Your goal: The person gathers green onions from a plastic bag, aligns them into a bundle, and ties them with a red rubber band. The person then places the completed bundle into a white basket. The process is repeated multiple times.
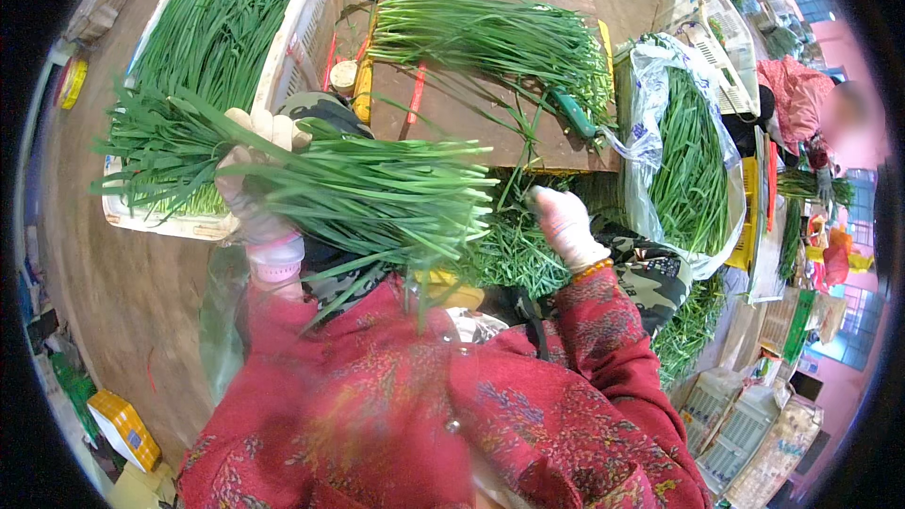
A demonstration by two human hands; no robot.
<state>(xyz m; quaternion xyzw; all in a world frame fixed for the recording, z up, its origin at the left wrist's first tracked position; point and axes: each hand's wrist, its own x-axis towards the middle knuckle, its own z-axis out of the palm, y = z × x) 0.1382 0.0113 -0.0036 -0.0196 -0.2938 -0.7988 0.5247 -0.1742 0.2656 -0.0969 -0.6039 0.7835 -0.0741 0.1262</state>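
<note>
My left hand [258, 155], in a pale glove, grips a thick bunch of garlic chives [396, 184] around its leafy part. The bunch lies sideways above my lap, with its pale cut ends to the right and its leaf tips to the left. My right hand [571, 230], in a white glove, is curled to the right of those cut ends and apart from them. Whether its fingers pinch anything is too blurred to tell. Ahead, a larger pile of chives [488, 35] rests on a brown board [474, 102]. A green-handled tool [573, 112] sits at the pile's right edge.
A white plastic crate [297, 21] with red-banded chive bundles stands at left. On the right is a clear plastic bag [640, 106] of chives. Loose trimmings [523, 254] lie below the board. A red strip [417, 92] crosses it. Another person [795, 99] works at far right.
</note>
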